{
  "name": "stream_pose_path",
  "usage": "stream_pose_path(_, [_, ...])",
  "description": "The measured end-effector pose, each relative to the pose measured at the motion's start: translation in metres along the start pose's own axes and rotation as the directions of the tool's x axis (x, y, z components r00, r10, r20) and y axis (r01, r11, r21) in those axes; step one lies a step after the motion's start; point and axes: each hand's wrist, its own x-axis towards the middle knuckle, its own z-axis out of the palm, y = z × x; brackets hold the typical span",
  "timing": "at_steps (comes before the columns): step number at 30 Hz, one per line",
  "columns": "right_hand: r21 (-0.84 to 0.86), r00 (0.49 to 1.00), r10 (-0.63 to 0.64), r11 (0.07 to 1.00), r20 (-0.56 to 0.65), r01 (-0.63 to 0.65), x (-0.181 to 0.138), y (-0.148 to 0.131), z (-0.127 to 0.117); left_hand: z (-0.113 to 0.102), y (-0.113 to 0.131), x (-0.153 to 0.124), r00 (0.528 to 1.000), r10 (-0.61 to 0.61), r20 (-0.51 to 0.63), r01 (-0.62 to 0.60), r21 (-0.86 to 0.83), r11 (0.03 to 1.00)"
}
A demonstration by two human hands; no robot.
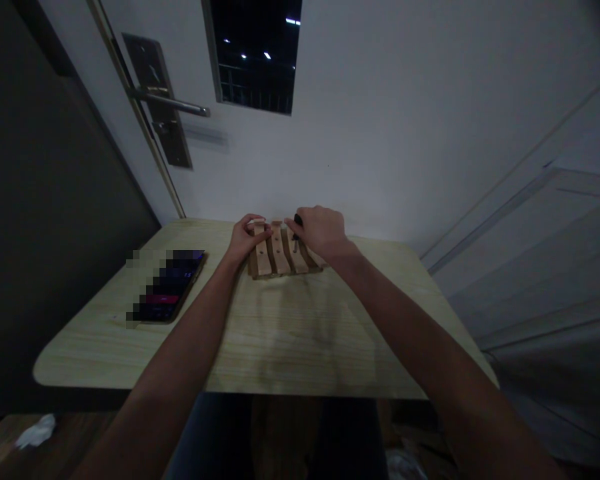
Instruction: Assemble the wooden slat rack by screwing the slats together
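Observation:
A small slatted wooden rack (279,257) lies near the far edge of the light wooden table (280,333). My left hand (246,239) is closed around the far end of its leftmost slat. My right hand (319,231) rests curled over the rack's right side and grips a small dark tool (297,221), whose tip points down at a slat. Most of the tool is hidden in the fist.
A phone (169,293) with a lit screen lies on the table's left part. A white door with a metal handle (173,103) and a dark window (257,53) stands right behind the table. Crumpled paper (36,431) lies on the floor at lower left.

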Motion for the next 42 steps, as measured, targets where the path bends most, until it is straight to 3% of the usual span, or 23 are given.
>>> stream_pose_path(6, [0.013,0.995,0.079,0.997,0.067,-0.08,0.001,0.002,-0.008,0.0,0.001,-0.001,1.0,0.011,-0.009,-0.011,0.005,1.0])
stream_pose_path(8, [0.05,0.995,0.03,0.998,0.091,-0.034,-0.001,0.008,-0.009,0.001,0.001,-0.001,1.0,0.002,-0.007,-0.002,0.0,1.0])
stream_pose_path(10, [0.125,0.995,-0.076,0.99,0.057,0.068,-0.002,0.014,-0.009,0.001,0.0,-0.001,1.0,-0.01,-0.009,0.01,-0.022,1.0])
stream_pose_path(14, [0.164,0.988,-0.154,0.975,-0.002,0.152,-0.004,0.021,-0.008,0.002,-0.001,0.0,1.0,-0.029,-0.006,0.029,-0.053,0.998])
stream_pose_path(17, [0.133,0.993,-0.115,0.984,-0.015,0.116,-0.003,0.021,-0.007,0.002,-0.002,0.0,1.0,-0.028,-0.006,0.028,-0.055,0.998])
stream_pose_path(26, [-0.014,0.989,0.15,0.989,-0.014,-0.15,0.0,0.001,0.002,0.001,-0.002,-0.001,1.0,-0.024,-0.005,0.024,-0.043,0.999])
stream_pose_path(30, [0.039,0.996,0.09,0.995,-0.002,-0.09,-0.009,0.0,0.004,0.001,-0.002,-0.001,0.999,-0.032,0.0,0.032,-0.065,0.997])
stream_pose_path(35, [0.107,0.989,-0.076,0.992,0.127,0.063,-0.015,0.01,-0.002,0.001,-0.001,-0.001,0.999,-0.044,0.001,0.044,-0.044,0.998])
stream_pose_path(39, [0.05,0.989,-0.072,0.997,0.128,0.066,-0.011,0.013,-0.005,0.0,-0.002,-0.001,0.999,-0.038,0.002,0.038,-0.041,0.998])
stream_pose_path(42, [0.027,0.995,-0.001,1.0,0.1,-0.002,-0.007,0.01,-0.004,0.0,-0.002,-0.002,0.999,-0.032,0.011,0.032,-0.032,0.999])
